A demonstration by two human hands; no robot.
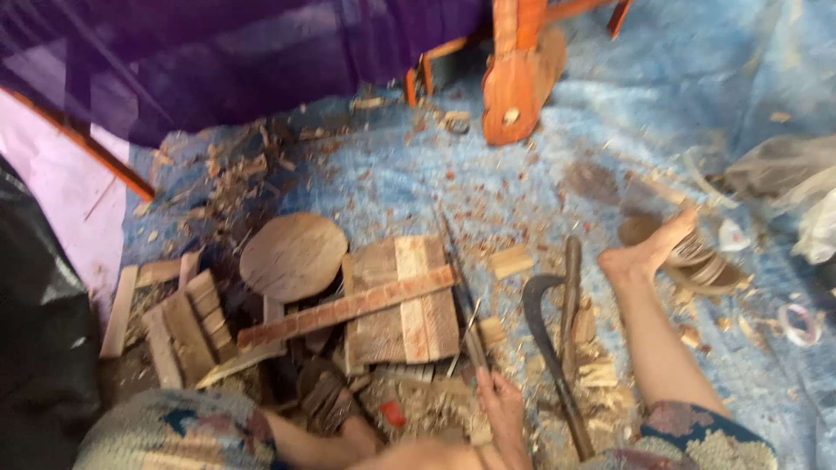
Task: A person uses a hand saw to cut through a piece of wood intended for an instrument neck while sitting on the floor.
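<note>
Head view: woodworking on blue tarp (610, 113), tool pick-up in hand. Right hand (501, 405) fingers curled on long thin metal rod (461, 300), lying beside wooden board (405, 300) under red-brown slat (348, 306). Left hand out of view. Curved sickle (544, 335) near. Next move, by judgement: firm grip, lift clear of slat.

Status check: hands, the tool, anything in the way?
One hand grips long thin tool, which side unclear; other hand unseen. Tool lies across wooden board. Curved sickle beside it; wood scraps around.
</note>
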